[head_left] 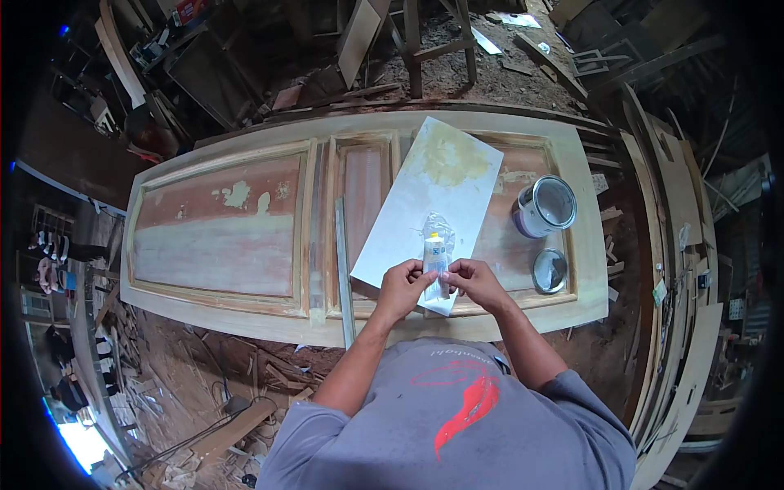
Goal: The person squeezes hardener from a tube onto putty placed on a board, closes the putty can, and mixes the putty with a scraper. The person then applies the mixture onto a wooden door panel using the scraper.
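Observation:
A small white tube [436,255] with a yellow cap is pinched between my two hands, its cap pointing away from me. My left hand [403,287] grips its left side, and my right hand [478,283] grips its lower right side. Clear crumpled plastic [441,222] shows behind the tube. Beneath lies a white board [400,208] with a yellowish smear [454,155] at its far end. The board rests at a slant across a wooden panel door [237,314], which has pale filler patches [237,194] on its left panel.
An open metal can [545,207] stands on the door's right panel, with its round lid [550,271] nearer me. A long narrow metal strip [344,269] lies left of the board. Boards [682,212] lean at the right, and wood scraps [278,376] litter the floor.

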### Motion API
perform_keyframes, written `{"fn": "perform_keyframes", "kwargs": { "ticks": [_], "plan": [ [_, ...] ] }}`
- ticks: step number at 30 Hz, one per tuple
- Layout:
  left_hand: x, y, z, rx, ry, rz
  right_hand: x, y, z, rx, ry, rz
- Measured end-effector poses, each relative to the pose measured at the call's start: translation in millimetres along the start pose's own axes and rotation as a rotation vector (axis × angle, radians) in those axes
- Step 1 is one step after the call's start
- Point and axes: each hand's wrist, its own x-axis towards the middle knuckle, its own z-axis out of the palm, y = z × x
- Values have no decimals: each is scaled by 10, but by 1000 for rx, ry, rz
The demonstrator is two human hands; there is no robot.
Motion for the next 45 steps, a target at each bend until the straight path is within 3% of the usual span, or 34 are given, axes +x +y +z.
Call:
{"fn": "perform_keyframes", "kwargs": {
  "ticks": [10,13,17,20,23,32,35,38,41,43,45],
  "plan": [
    [37,76,73,113,92,-8,124,326,-46,274,-43,31],
    [105,-137,-57,137,133,-21,251,418,-317,210,50,49],
    [138,-457,-231,303,247,-45,973,890,-1011,-336,559,135],
    [141,-659,-265,413,291,-39,1220,487,-1117,-629,604,420],
    [178,-784,-274,442,309,-103,1350,566,-1069,-788,762,318],
    [239,-842,-290,440,308,-137,1897,987,-1776,-800,178,503],
    [244,-811,-288,367,292,-157,1948,1003,-1795,-978,21,528],
    [226,-827,-329,261,274,-146,1560,983,-1663,-831,158,211],
    [220,-775,-303,113,188,-144,996,703,-1074,-563,232,-58],
    [268,-777,-217,11,119,-142,652,398,-644,-268,-73,-50],
    [303,-678,-119,-9,45,-164,430,221,-327,-80,-231,-113]
  ]
}}
